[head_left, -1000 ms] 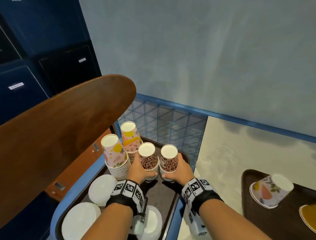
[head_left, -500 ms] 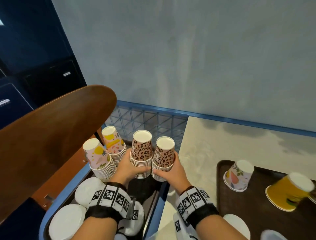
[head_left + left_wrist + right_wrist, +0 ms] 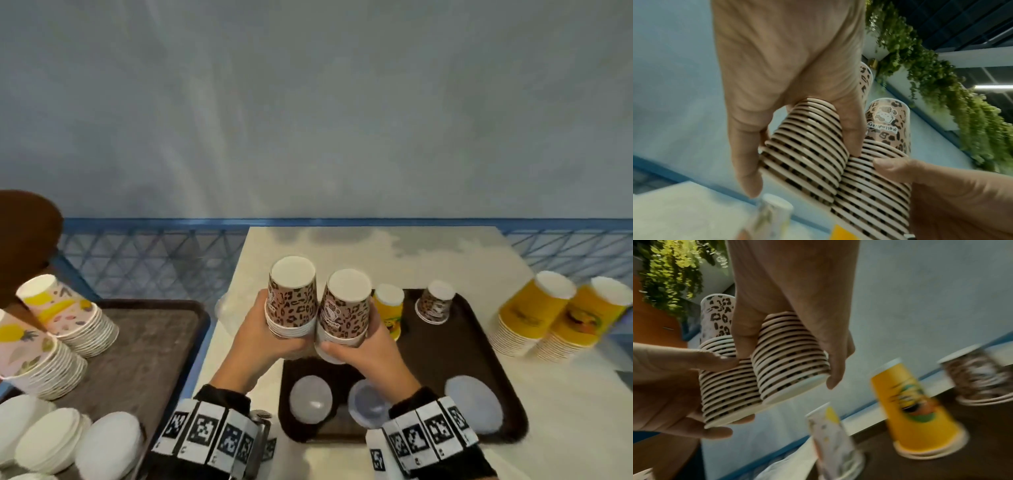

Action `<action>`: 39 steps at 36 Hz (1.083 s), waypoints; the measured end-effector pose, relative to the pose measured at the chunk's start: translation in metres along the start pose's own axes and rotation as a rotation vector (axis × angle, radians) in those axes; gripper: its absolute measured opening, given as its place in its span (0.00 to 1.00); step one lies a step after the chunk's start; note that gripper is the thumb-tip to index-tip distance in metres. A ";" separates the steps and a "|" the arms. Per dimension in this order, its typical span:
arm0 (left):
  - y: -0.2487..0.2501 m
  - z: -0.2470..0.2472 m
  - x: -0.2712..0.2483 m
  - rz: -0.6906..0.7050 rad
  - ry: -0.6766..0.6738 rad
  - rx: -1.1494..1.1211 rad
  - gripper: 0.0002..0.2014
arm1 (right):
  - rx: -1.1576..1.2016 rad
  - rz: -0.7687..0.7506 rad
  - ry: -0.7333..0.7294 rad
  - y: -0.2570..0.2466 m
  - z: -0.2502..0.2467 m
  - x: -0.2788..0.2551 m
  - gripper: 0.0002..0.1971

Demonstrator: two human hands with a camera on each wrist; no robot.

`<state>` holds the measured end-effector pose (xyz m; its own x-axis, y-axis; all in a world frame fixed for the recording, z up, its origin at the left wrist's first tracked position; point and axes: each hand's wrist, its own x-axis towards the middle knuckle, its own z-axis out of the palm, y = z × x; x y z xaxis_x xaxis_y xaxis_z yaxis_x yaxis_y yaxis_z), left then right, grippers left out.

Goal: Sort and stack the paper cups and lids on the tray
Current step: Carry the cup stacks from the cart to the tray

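From here I judge the two leopard stacks, my left hand (image 3: 263, 337) clasping the left stack (image 3: 292, 301) and my right hand (image 3: 363, 346) the right stack (image 3: 344, 310) at frame centre, could knock together and slip apart above the tray (image 3: 486, 346), which holds cups and lids (image 3: 474, 406).

The head view looks down from above at the table (image 3: 342, 250). Both wrist views look up, close under the leopard cup stacks (image 3: 807, 146), which all three views share.

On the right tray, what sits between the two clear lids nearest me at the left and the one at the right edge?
Head view: only bare tray and the right hand's wrist lie between the centre lid and the right lid.
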<state>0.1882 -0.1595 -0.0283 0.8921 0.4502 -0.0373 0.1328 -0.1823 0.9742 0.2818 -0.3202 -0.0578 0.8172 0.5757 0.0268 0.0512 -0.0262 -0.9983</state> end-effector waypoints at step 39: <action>-0.030 0.413 0.050 -0.066 -0.323 0.259 0.45 | -0.320 0.370 0.625 0.125 -0.353 -0.076 0.44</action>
<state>0.4070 -0.4921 -0.1516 0.9622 0.1786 -0.2058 0.2616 -0.3945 0.8809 0.4286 -0.6553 -0.1667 0.9795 -0.0793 -0.1853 -0.2014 -0.4145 -0.8875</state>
